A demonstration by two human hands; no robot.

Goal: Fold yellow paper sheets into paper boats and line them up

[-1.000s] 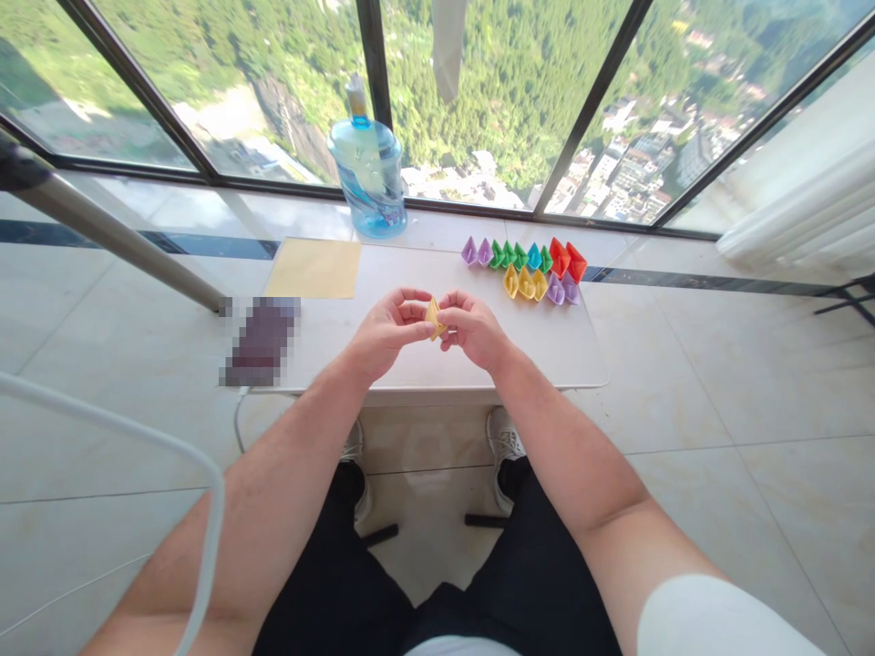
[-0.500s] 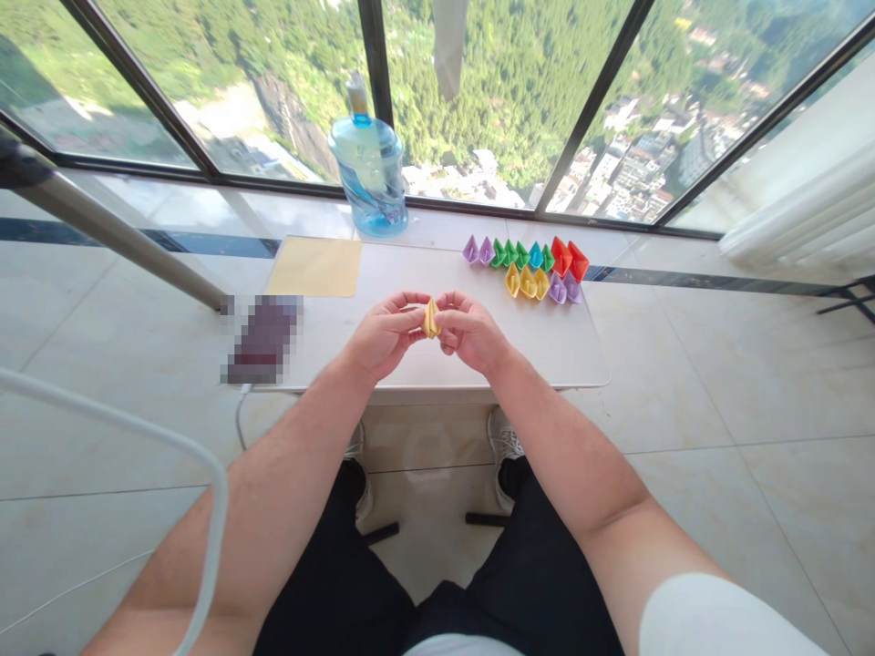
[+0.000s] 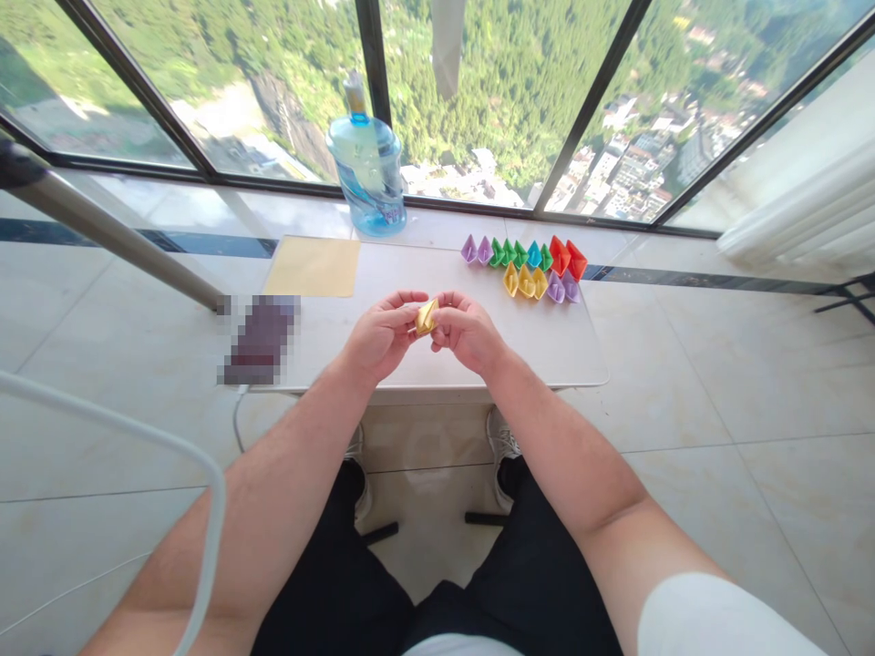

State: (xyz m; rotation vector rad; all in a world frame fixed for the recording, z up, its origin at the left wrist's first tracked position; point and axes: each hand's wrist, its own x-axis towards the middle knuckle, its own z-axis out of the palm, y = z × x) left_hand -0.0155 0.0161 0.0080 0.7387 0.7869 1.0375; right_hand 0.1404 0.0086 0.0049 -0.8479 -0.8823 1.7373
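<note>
Between my two hands, above the front part of the white table (image 3: 410,364), is a small folded yellow paper boat (image 3: 427,316). My left hand (image 3: 383,335) pinches its left side with thumb and fingers. On the opposite side, my right hand (image 3: 468,333) grips it between thumb and forefinger, the other fingers curled beneath. Part of the paper is covered by my fingertips. Toward the back right of the table stand several finished paper boats in two rows, among them a yellow boat (image 3: 526,283), a red boat (image 3: 576,262) and a green boat (image 3: 507,252).
A yellow sheet of paper (image 3: 313,266) lies at the table's back left, with a blurred-out dark device (image 3: 260,340) and its cable in front. Behind stands a blue water jug (image 3: 369,173) by the window. A white curved tube (image 3: 217,510) crosses at the lower left.
The yellow paper boat has tilted and turned slightly to the left between my fingers, showing more of its side. The boats on the table stay as they were.
</note>
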